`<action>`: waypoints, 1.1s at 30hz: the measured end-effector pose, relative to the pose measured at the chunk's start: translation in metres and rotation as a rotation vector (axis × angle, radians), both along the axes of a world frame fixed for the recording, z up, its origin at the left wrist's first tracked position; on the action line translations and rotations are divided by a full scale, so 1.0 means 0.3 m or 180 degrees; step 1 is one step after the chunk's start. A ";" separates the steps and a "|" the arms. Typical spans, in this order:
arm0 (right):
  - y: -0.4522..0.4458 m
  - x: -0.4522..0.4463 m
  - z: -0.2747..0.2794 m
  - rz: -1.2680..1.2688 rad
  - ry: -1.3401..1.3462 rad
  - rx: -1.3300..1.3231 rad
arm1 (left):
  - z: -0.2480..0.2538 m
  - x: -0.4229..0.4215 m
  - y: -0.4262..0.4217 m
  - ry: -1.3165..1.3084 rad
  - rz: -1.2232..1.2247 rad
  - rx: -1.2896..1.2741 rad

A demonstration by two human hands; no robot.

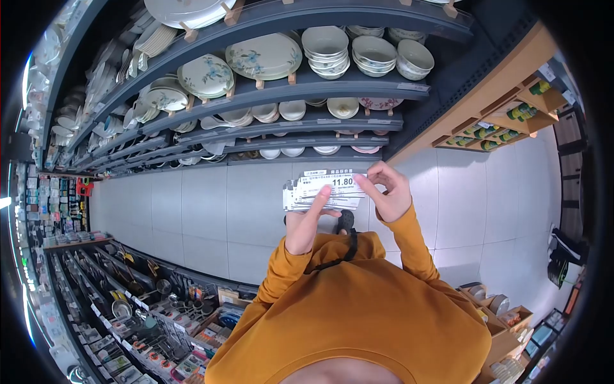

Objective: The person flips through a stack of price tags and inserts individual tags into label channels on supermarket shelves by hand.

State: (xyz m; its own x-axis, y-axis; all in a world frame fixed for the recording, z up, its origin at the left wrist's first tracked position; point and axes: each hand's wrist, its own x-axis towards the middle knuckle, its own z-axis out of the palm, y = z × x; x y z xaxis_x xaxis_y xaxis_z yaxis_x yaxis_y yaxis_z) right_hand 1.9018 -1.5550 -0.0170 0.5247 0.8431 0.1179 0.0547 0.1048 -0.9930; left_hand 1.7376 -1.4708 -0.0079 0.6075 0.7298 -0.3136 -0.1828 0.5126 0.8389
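Observation:
A fanned stack of white price labels is held out in front of my body, over the aisle floor. The top label carries the price 11.80 in large black print. My left hand grips the stack from below, its thumb lying across the front. At the right end of the top label, my right hand pinches the edge between thumb and fingers. Nearest to the labels are the lower shelves of dishes, a short way beyond them.
Shelves hold stacked bowls and flowered plates on wooden stands. Kitchen utensils fill a rack at lower left. A wooden display unit stands at right. Grey floor tiles run between the shelving.

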 end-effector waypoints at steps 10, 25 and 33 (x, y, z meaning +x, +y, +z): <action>0.049 -0.103 -0.011 0.0215 0.0207 -0.0196 | 0.009 -0.127 0.020 0.0090 0.0125 -0.0305; 0.217 -0.635 -0.001 -0.0113 -0.0309 -0.0178 | -0.036 -0.612 0.249 -0.0160 -0.0112 -0.0135; 0.317 -0.911 -0.026 0.0323 -0.0477 -0.0551 | -0.082 -0.941 0.324 0.0084 -0.0450 -0.0287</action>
